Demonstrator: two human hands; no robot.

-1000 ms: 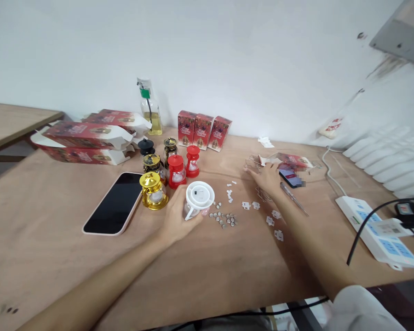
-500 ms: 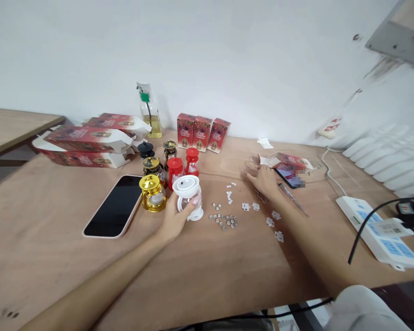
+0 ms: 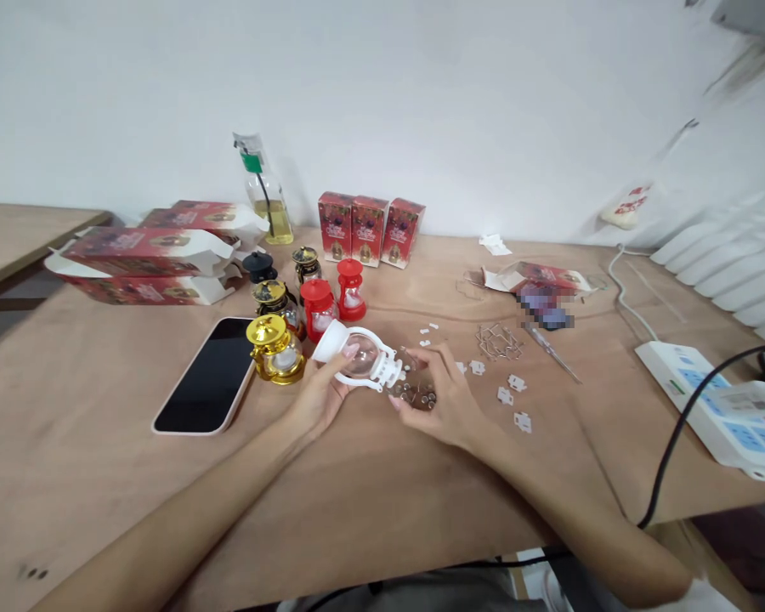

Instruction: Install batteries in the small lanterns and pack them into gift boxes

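My left hand (image 3: pixel 320 393) is closed round a small white toy lantern (image 3: pixel 360 356) with a clear globe, tipped on its side just above the wooden table (image 3: pixel 382 501). My right hand (image 3: pixel 439 393) rests beside it with fingers spread over a heap of small silver button cells (image 3: pixel 416 393); nothing shows in its grip. A gold lantern (image 3: pixel 274 349) stands just left of my left hand, with red lanterns (image 3: pixel 320 308) and dark ones (image 3: pixel 259 267) behind it.
A black phone (image 3: pixel 207 377) lies at the left. Red boxes (image 3: pixel 370 229), flat red cartons (image 3: pixel 146 259) and a bottle of yellow liquid (image 3: pixel 261 189) stand at the back. White tabs (image 3: pixel 514 399), wire handles (image 3: pixel 498 341), a screwdriver (image 3: pixel 553 354) and a power strip (image 3: pixel 717 404) lie at the right.
My right hand has come back from the far right to the button cells. My left hand has tipped the white lantern from upright onto its side.
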